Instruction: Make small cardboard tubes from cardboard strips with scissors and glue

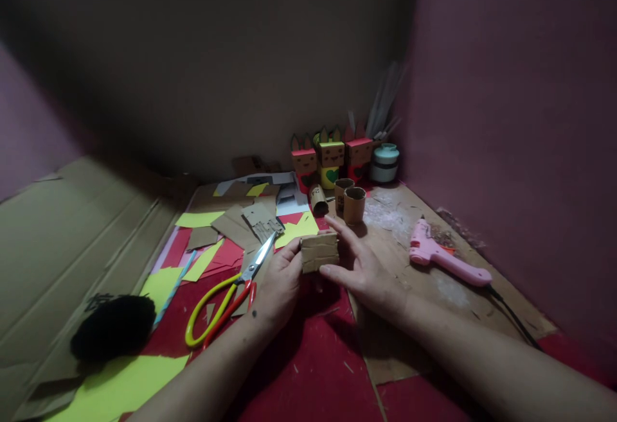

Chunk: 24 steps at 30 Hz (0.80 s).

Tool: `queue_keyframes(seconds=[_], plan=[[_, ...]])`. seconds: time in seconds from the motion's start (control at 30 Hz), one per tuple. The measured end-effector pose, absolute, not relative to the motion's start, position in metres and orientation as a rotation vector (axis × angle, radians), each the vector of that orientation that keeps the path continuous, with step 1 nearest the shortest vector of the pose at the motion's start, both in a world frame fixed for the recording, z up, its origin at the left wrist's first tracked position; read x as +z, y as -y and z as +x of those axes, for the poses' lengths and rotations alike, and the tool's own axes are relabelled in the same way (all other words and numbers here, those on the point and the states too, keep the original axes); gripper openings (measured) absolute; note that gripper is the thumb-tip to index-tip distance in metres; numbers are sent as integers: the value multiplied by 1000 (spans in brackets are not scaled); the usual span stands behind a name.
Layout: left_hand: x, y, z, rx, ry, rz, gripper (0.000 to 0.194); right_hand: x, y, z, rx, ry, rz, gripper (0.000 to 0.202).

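Observation:
Both of my hands hold a small brown cardboard box (319, 251) just above the red paper on the floor. My left hand (279, 284) grips its left side. My right hand (359, 264) pinches it from the right, with one finger along the top edge and the thumb under it. Scissors (231, 297) with yellow and red handles lie right beside my left hand, blades pointing away from me.
A pink glue gun (446, 258) lies on cardboard at the right, cord trailing toward me. Two cardboard tubes (350, 200) and three decorated box figures (330, 160) stand at the back with a small jar (384, 162). Yellow, red and brown scraps (231, 229) cover the left; a black pompom (114, 327) sits near.

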<state>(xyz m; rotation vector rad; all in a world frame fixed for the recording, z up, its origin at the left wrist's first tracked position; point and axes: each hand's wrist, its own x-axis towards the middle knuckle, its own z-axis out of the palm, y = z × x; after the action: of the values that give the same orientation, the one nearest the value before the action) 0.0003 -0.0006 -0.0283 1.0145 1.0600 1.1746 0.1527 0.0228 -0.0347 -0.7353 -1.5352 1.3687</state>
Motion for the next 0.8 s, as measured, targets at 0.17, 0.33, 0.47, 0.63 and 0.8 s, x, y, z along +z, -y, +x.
queue_keyframes(seconds=[0.17,0.33,0.47,0.63,0.8], plan=[[-32,-2,-5,1198,-1119,1075,26,-35,-23,152,1345,1576,-744,79],[-32,-2,-6,1188,-1147,1114,25,-30,-20,153,1451,1475,-717,72],[-31,-1,-5,1180,-1162,1137,27,-27,-18,155,1470,1412,-728,56],[-27,1,-1,1153,-1183,1186,27,-30,-20,154,1544,1327,-757,49],[-22,4,1,1158,-1208,1347,29,-30,-21,154,1524,1328,-797,45]])
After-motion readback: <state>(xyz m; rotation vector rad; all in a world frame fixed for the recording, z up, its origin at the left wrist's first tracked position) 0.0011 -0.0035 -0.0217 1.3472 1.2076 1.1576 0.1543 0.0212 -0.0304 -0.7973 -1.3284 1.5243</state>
